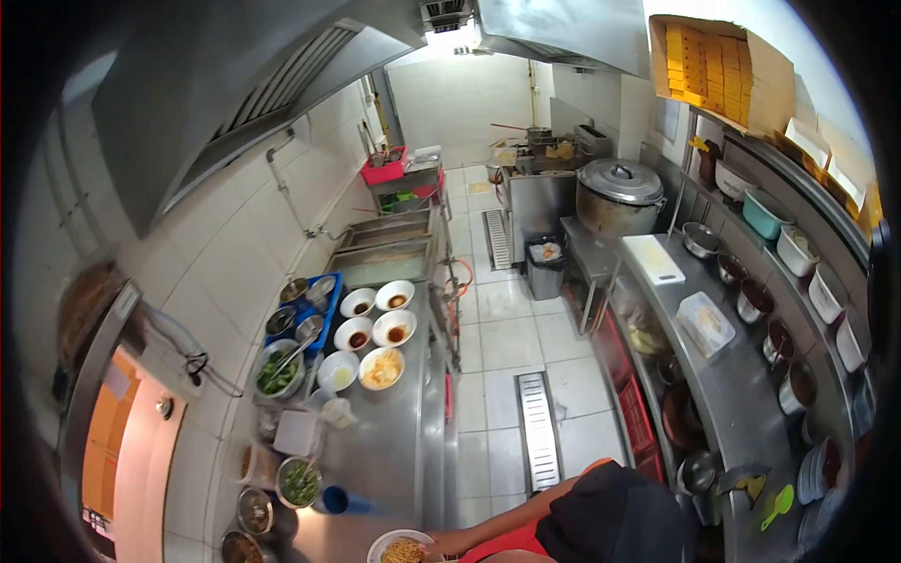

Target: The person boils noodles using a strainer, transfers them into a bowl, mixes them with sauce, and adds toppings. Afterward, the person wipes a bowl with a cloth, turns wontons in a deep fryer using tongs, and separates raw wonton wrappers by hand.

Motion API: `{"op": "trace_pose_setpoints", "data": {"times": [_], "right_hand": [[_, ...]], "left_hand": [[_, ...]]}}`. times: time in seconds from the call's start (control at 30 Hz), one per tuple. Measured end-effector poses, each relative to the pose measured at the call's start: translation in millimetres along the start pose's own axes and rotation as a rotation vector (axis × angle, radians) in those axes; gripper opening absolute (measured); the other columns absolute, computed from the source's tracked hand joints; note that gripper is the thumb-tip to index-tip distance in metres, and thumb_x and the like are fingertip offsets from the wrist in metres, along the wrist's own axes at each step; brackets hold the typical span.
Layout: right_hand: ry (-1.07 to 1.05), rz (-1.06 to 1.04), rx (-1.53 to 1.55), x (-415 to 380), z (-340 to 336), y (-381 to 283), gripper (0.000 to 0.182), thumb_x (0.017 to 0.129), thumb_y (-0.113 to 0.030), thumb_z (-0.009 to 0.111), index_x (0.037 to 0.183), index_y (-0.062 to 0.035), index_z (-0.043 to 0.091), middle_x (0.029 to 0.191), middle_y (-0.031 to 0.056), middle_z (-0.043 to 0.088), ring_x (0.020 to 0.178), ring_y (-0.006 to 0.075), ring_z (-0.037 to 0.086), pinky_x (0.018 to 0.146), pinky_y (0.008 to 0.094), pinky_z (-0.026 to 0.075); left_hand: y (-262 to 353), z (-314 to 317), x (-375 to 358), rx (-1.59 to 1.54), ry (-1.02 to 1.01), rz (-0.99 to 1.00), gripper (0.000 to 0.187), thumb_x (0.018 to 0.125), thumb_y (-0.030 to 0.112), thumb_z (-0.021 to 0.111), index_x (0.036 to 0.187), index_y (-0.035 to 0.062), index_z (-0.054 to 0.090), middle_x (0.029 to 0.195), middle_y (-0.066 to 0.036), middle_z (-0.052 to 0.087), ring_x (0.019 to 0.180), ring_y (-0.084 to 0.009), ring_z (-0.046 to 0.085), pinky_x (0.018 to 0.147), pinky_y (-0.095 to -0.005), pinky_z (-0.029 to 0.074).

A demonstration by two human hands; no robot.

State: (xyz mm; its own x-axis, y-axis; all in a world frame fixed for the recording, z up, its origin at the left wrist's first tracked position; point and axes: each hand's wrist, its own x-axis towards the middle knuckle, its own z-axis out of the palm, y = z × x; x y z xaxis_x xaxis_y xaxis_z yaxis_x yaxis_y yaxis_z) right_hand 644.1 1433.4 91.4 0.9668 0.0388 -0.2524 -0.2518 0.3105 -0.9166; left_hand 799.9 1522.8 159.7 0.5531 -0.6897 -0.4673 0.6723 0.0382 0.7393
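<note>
Neither of my hands shows in the head view. At the bottom edge, a person (615,516) in a black cap and red clothing is seen from above. This person's bare arm (511,516) reaches left, and the hand (439,545) is at the rim of a white bowl of noodles (404,552), which the frame cuts off below. The fingers are small and partly hidden. On the steel counter (389,450) farther up stand several white bowls, some with dark sauce (395,331) and one with orange-yellow contents (381,369).
Along the left wall are a bowl of greens with a utensil (280,372), a pot of chopped greens (299,482), a blue tray (326,326) and a blue cup (340,500). A lidded stockpot (619,195) stands beyond the tiled aisle (496,347). The right counter (709,399) holds several metal pots.
</note>
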Motion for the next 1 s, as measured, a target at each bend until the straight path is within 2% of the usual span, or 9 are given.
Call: {"op": "trace_pose_setpoints", "data": {"times": [0.27, 0.37, 0.47, 0.67, 0.73, 0.77, 0.83, 0.93, 1.0], "right_hand": [[0.417, 0.217, -0.121, -167, -126, -123, 0.069, 0.097, -0.058, 0.045, 0.136, -0.0022, 0.035, 0.105, 0.0164, 0.062, 0.092, 0.0228, 0.065, 0.079, 0.035, 0.054], [0.558, 0.022, -0.338, -201, -172, -152, 0.073, 0.096, -0.062, 0.042, 0.138, -0.003, 0.031, 0.104, 0.0214, 0.064, 0.099, 0.0279, 0.065, 0.082, 0.035, 0.051], [0.569, 0.038, -0.257, -210, -243, -141, 0.074, 0.096, -0.062, 0.041, 0.138, -0.0019, 0.031, 0.106, 0.0201, 0.063, 0.104, 0.0269, 0.063, 0.088, 0.0346, 0.048], [0.452, 0.001, 0.153, -278, -404, -182, 0.06, 0.101, -0.056, 0.029, 0.144, -0.0143, 0.031, 0.112, 0.0145, 0.062, 0.097, 0.0245, 0.064, 0.077, 0.0371, 0.056], [0.574, -0.011, 0.075, -304, -473, -186, 0.056, 0.102, -0.053, 0.032, 0.142, -0.0144, 0.037, 0.11, 0.0127, 0.063, 0.097, 0.0219, 0.064, 0.077, 0.0357, 0.055], [0.649, -0.012, -0.148, -321, -503, -189, 0.055, 0.102, -0.051, 0.037, 0.141, -0.0141, 0.039, 0.109, 0.012, 0.063, 0.096, 0.0204, 0.064, 0.077, 0.0358, 0.055], [0.811, 0.031, -0.283, -360, -570, -184, 0.054, 0.1, -0.048, 0.046, 0.14, -0.0131, 0.041, 0.107, 0.0104, 0.064, 0.094, 0.018, 0.065, 0.076, 0.0361, 0.054], [1.022, 0.352, 0.125, -409, -637, -157, 0.059, 0.096, -0.043, 0.057, 0.142, -0.0114, 0.039, 0.11, 0.0106, 0.065, 0.091, 0.0188, 0.066, 0.076, 0.038, 0.054], [1.042, 0.5, 0.269, -434, -661, -131, 0.079, 0.088, -0.05, 0.065, 0.146, -0.0064, 0.032, 0.113, 0.0191, 0.065, 0.113, 0.0296, 0.058, 0.077, 0.0455, 0.056]], "left_hand": [[-56, 194, 39, -0.079, -0.199, -0.01, 0.062, 0.097, 0.049, 0.039, 0.143, 0.0076, 0.037, 0.138, -0.013, 0.05, 0.123, -0.0322, 0.053, 0.1, -0.0498, 0.045], [-73, 251, 56, -0.121, -0.261, -0.019, 0.063, 0.097, 0.05, 0.039, 0.143, 0.008, 0.037, 0.139, -0.013, 0.05, 0.124, -0.032, 0.052, 0.101, -0.0496, 0.044], [-88, 303, 90, -0.152, -0.312, -0.024, 0.064, 0.097, 0.051, 0.04, 0.144, 0.0085, 0.036, 0.139, -0.013, 0.05, 0.125, -0.0318, 0.052, 0.102, -0.0493, 0.044], [-113, 399, 195, -0.273, -0.392, -0.037, 0.065, 0.097, 0.053, 0.04, 0.145, 0.0095, 0.036, 0.14, -0.012, 0.049, 0.126, -0.0314, 0.051, 0.104, -0.0487, 0.043], [-117, 444, 241, -0.32, -0.407, -0.048, 0.066, 0.097, 0.054, 0.04, 0.145, 0.0098, 0.036, 0.141, -0.012, 0.049, 0.127, -0.0312, 0.051, 0.104, -0.0485, 0.042], [-117, 468, 262, -0.182, -0.336, -0.036, 0.079, 0.094, 0.067, 0.037, 0.149, 0.0095, 0.032, 0.146, -0.013, 0.044, 0.132, -0.0291, 0.046, 0.109, -0.0434, 0.037], [-133, 506, 339, -0.163, -0.458, -0.023, 0.078, 0.094, 0.066, 0.037, 0.148, 0.0093, 0.033, 0.146, -0.013, 0.045, 0.131, -0.0292, 0.046, 0.109, -0.0435, 0.037], [-120, 592, 403, -0.173, -0.581, -0.056, 0.07, 0.1, 0.057, 0.03, 0.148, 0.0059, 0.032, 0.146, -0.012, 0.045, 0.134, -0.0283, 0.043, 0.112, -0.0389, 0.032], [-123, 649, 453, -0.18, -0.661, -0.085, 0.068, 0.1, 0.056, 0.031, 0.147, 0.0067, 0.033, 0.145, -0.011, 0.045, 0.133, -0.0284, 0.044, 0.112, -0.0403, 0.033]]}}
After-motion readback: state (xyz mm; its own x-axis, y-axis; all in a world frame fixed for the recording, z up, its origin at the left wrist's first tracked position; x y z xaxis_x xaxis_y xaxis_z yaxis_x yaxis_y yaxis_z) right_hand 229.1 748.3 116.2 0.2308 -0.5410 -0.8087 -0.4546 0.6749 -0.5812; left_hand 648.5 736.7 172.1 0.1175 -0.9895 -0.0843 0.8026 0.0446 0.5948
